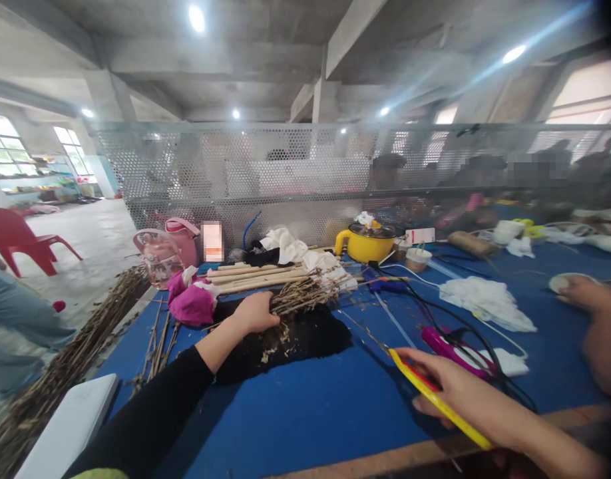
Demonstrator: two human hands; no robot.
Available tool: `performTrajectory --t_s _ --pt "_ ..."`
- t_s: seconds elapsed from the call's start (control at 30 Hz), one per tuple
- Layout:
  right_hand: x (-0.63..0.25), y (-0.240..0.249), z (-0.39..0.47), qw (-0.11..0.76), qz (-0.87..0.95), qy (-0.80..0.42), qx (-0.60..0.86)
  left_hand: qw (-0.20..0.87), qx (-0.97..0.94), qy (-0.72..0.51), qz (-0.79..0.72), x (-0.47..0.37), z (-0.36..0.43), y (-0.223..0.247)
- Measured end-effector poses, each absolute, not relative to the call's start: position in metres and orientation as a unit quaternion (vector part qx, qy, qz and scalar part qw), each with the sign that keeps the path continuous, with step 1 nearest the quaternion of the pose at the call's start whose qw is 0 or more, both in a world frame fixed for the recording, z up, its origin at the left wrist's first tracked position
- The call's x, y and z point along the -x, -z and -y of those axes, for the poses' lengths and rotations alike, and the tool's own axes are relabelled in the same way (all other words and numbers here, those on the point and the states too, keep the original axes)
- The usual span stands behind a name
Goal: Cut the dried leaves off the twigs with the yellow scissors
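blue tabletop (295,426): hands (255,313) grip dry twigs (303,294) and a yellow-handled tool (436,401).

One head-height view, forward and down over a close blue tabletop (285,426) toward a perforated screen (205,166).

Brown twigs (299,297); black cloth (318,338); yellow-red handles (439,402); blue tabletop (305,416)

glaring ceiling lights (196,18), streaked flare — blurred edges
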State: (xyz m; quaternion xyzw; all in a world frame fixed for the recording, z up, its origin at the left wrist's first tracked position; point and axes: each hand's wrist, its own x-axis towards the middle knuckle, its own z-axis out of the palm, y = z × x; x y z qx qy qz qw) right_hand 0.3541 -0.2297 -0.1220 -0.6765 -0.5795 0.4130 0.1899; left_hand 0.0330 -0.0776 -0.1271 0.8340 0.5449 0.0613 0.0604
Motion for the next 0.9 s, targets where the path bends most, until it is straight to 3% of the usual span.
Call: performTrajectory --t_s 0.13,0.3,0.73,0.9 --pt "-0.330 0.105 0.223 0.206 0.556 -0.565 0.574 0.084 -0.836 -0.078 -0.536 -0.026 0.078 0.116" --pt "-0.306 0.084 0.201 0.188 0.505 -0.659 0.524 0.100 -0.828 -0.068 -0.547 -0.023 0.090 0.104" --pt "-0.258 0.086 0.137 0.077 0.502 -0.621 0.596 0.029 -0.855 0.008 -0.518 -0.021 0.146 0.109" --pt "-0.247 0.112 0.129 0.045 0.572 -0.510 0.641 0.032 -0.848 0.026 -0.528 -0.022 0.150 0.116"
